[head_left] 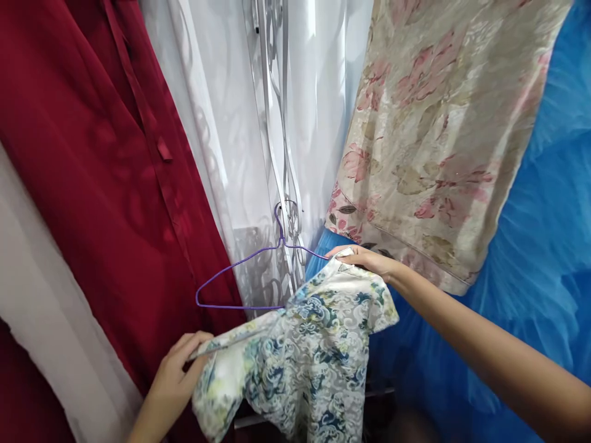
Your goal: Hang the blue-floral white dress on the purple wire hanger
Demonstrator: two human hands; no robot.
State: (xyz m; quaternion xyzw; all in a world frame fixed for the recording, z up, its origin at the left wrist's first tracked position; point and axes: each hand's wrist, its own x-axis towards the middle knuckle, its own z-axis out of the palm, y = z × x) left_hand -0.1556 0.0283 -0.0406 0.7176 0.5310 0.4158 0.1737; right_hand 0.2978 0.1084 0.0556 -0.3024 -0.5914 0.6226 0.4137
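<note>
A short-sleeved garment (314, 344) with a blue, white and yellow-green scroll print hangs between my two hands. My left hand (178, 369) pinches its shoulder edge at the lower left. Higher up on the right, my right hand (360, 261) grips the other shoulder near the collar. A purple wire hanger (240, 261) hangs by its hook from a white metal rack (284, 135). The hanger's right arm passes behind the garment at my right hand, and whether it is inside the garment cannot be made out. The hanger's left end is bare.
A dark red garment (138, 184) hangs on the left. White curtain fabric (221, 92) is behind the rack. To the right hang a beige floral garment (425, 141) and a ruffled blue tulle one (545, 215), close beside my right forearm.
</note>
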